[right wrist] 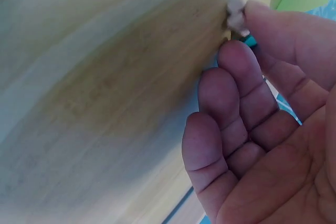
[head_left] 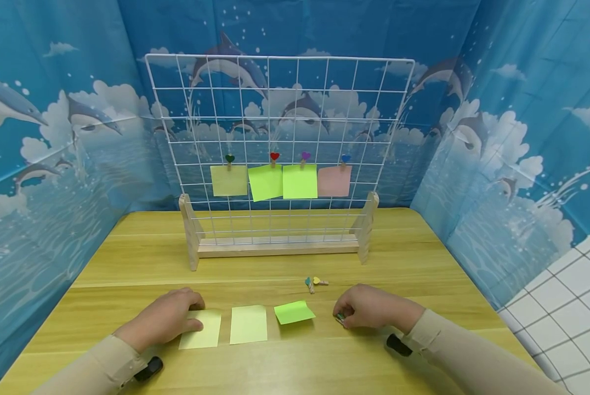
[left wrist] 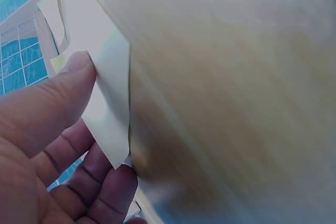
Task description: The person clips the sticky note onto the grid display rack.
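My left hand [head_left: 169, 318] is at the left edge of a pale yellow sticky note [head_left: 207, 336] on the table. In the left wrist view its thumb [left wrist: 79, 69] lies over the note [left wrist: 113, 66], with curled fingers at the far edge and a corner. My right hand [head_left: 374, 306] pinches a small clothespin [head_left: 340, 317] just above the table; in the right wrist view, thumb and forefinger mostly hide it. Another pale yellow note [head_left: 248, 325] and a bright green note [head_left: 293, 312] with a raised edge lie between the hands.
Two mini clothespins, one with a teal heart [head_left: 308, 282] and one with a yellow heart [head_left: 317, 281], lie beyond. A white wire grid [head_left: 297, 116] on a wooden stand [head_left: 277, 250] holds several notes clipped by heart clothespins. Dolphin-print curtains surround the table.
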The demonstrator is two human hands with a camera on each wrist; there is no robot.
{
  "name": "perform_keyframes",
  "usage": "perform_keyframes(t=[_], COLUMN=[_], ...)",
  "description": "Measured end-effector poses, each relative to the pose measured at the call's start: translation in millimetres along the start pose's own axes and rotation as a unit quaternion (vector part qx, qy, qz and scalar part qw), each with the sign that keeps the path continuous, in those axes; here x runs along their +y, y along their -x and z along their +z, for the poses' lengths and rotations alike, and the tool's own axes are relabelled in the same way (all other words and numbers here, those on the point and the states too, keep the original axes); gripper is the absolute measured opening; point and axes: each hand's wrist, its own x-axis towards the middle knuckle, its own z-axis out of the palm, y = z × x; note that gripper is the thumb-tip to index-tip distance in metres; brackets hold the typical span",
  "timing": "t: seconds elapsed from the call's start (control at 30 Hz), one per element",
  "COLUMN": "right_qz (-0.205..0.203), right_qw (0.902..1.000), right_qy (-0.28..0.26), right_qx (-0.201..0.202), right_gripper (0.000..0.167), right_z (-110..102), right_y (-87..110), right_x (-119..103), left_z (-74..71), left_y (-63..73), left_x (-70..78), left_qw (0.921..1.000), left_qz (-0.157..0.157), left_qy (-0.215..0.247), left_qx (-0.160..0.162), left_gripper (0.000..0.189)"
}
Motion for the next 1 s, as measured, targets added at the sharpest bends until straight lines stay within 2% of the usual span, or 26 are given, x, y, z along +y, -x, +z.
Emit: perform_keyframes(t=[0.27,0.67,0.87,1.0], right_qz=[-0.013,-0.010,-0.005,-0.001], right_qw=[0.9998,0.9997,0.9993,0.9996], right_qy=[0.007,0.013,0.029,0.014], right_qx=[0.011,0.019,0.024,0.026], right_gripper=[0.010,0.017,0.017,0.018], right_z=[1.1,7.0,8.3,8.6], right_y=[0.9,0.8,-0.2,0.1], right_x=[-4.3,-4.7,-4.6,-3.3], left_z=[0.4,-1.2,-2.7,-3.1], left_y=[0.3,-1.3,-0.9,-0.8], left_x=[2.1,-2.2,-4.5,-5.0], left_qw=[0.9999,0.9987,0.9980,0.9980], left_qz=[-0.010,-0.022,-0.017,-0.009], left_qy=[0.005,0.046,0.060,0.062], left_qx=[0.003,-0.005,-0.006,0.002], left_gripper=[0.026,0.024,0.017,0.016])
